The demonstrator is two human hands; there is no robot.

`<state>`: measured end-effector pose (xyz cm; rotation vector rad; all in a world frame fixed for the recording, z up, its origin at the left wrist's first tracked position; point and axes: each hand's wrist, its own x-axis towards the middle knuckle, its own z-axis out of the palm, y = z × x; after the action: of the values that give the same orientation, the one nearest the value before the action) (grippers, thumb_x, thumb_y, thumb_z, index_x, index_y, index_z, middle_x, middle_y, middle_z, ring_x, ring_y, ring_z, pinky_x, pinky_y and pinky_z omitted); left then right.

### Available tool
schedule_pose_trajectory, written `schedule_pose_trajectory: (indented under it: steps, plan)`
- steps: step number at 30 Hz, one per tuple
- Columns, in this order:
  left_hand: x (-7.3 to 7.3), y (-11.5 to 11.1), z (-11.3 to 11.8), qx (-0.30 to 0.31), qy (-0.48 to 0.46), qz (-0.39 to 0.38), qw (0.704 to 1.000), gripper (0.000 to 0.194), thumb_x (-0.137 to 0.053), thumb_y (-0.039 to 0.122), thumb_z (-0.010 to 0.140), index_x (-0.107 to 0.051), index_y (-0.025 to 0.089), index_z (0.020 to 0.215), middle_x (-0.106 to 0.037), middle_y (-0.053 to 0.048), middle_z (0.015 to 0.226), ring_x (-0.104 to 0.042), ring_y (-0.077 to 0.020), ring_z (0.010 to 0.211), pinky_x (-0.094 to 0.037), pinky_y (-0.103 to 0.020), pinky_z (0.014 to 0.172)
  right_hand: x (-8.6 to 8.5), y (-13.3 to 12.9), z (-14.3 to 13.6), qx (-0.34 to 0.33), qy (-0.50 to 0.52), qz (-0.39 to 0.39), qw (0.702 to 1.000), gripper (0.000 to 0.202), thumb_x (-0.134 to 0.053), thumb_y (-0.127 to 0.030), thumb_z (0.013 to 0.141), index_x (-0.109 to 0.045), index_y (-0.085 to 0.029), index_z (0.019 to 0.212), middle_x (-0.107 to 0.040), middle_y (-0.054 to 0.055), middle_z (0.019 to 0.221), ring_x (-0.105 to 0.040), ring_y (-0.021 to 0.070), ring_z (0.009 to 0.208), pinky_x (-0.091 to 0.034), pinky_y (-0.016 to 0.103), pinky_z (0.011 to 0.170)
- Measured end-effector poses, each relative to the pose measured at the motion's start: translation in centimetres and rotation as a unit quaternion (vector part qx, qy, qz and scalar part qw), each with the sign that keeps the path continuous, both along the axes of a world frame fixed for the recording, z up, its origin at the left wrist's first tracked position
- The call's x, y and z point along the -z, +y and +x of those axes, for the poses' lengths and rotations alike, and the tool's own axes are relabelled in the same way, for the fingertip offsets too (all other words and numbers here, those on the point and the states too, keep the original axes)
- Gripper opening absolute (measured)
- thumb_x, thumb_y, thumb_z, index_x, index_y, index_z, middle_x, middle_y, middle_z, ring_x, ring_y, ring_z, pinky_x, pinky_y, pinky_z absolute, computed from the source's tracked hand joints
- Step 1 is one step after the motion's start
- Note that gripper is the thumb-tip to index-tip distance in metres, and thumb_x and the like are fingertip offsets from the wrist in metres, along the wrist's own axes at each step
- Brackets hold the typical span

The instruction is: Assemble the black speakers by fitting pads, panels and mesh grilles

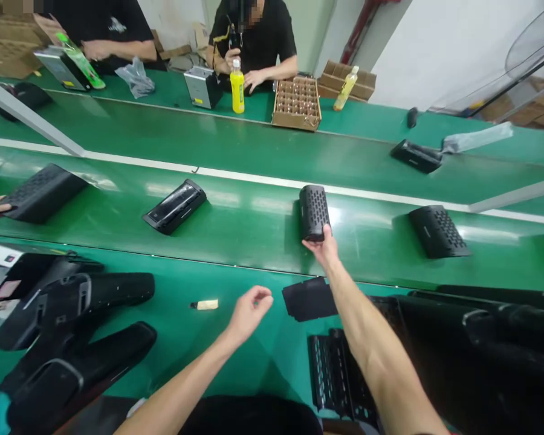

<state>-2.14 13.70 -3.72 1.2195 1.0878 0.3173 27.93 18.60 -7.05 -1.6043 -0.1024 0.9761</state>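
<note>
Right hand [325, 246] gripping the lower end of a perforated black housing [315, 208], thumb against its edge, over the green belt [254, 235]; left hand [249, 309] loosely curled, with nothing visible in it. The housing lies at one o'clock from the left hand, a black sheet [309, 300] at three. The step in hand appears to be one-handed handling at the belt (whether the housing is lifted cannot be told); the next move seems to call for a secure hold on that lower end.
</note>
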Motion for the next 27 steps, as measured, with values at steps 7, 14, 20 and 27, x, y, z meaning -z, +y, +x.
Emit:
schedule_pose_trajectory:
  steps: [7,14,20,27]
  plan:
    - [1.7,-8.4,7.2,0.317,0.188,0.077,0.926,0.033,-0.064,0.051,0.094,-0.068,0.02,0.108,-0.078,-0.012,0.094,-0.074,-0.0328,0.098,-0.052,-0.042,0.089,-1.1,-5.9,3.9,0.018,-0.059,-0.107,0.992,0.058,-0.085,-0.054,0.077,-0.061,-0.02,0.117,-0.062,0.006,0.102,-0.067,0.0171,0.072,-0.06,0.032,0.06]
    - [4.5,-11.3,10.4,0.399,0.198,0.085,0.891,0.032,-0.062,0.02,0.093,-0.061,0.013,0.124,-0.076,-0.023,0.109,-0.074,-0.0376,0.112,-0.052,-0.045,0.095,-5.8,-26.6,-5.9,-0.044,-0.171,-0.187,0.966,0.059,-0.081,-0.063,0.077,-0.072,-0.018,0.113,-0.072,0.006,0.086,-0.062,0.0171,0.064,-0.055,0.032,0.059]
    - [4.9,-9.8,1.2,0.274,0.178,0.029,0.945,0.01,-0.049,0.026,0.098,-0.052,0.023,0.107,-0.07,0.002,0.07,-0.075,-0.0182,0.066,-0.054,-0.026,0.064,-5.2,-34.3,-14.5,-0.109,-0.268,-0.238,0.927,0.056,-0.073,-0.07,0.082,-0.076,-0.021,0.111,-0.074,0.014,0.107,-0.07,0.0335,0.095,-0.058,0.048,0.078]
    - [6.5,-9.8,-11.7,-0.13,0.181,-0.11,0.969,0.05,-0.067,0.067,0.084,-0.04,0.026,0.094,-0.064,0.005,0.062,-0.066,-0.0174,0.049,-0.047,-0.025,0.051,0.7,-19.8,-13.4,-0.249,-0.341,-0.188,0.887,0.048,-0.053,-0.068,0.091,-0.071,-0.024,0.086,-0.071,0.01,0.091,-0.065,0.0274,0.085,-0.05,0.039,0.079]
